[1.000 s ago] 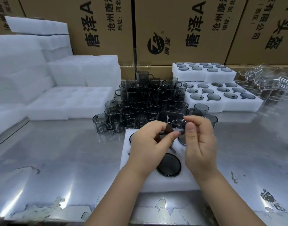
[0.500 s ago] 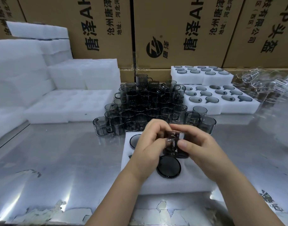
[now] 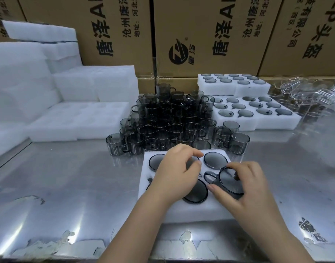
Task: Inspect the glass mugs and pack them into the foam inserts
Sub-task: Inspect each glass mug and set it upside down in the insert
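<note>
A white foam insert (image 3: 181,210) lies on the steel table in front of me, with several smoky grey mugs sunk base-up in its holes. My right hand (image 3: 252,185) grips one grey glass mug (image 3: 226,179) at the insert's right side, its handle pointing left, partly down in a hole. My left hand (image 3: 177,175) rests on the insert's middle with loosely curled fingers, covering one seated mug; I cannot make out whether it holds anything. A crowd of loose grey mugs (image 3: 168,122) stands just behind the insert.
Filled foam inserts (image 3: 257,122) (image 3: 233,86) sit at back right, beside clear plastic wrap (image 3: 303,93). Empty white foam blocks (image 3: 77,120) are stacked at left. Brown cartons (image 3: 200,35) wall off the back. The table's front edge has peeling film (image 3: 68,242).
Both hands have come down from holding the mug up in the air; the right hand has brought it into the insert's right-side hole, and the left hand has let go and settled on the insert.
</note>
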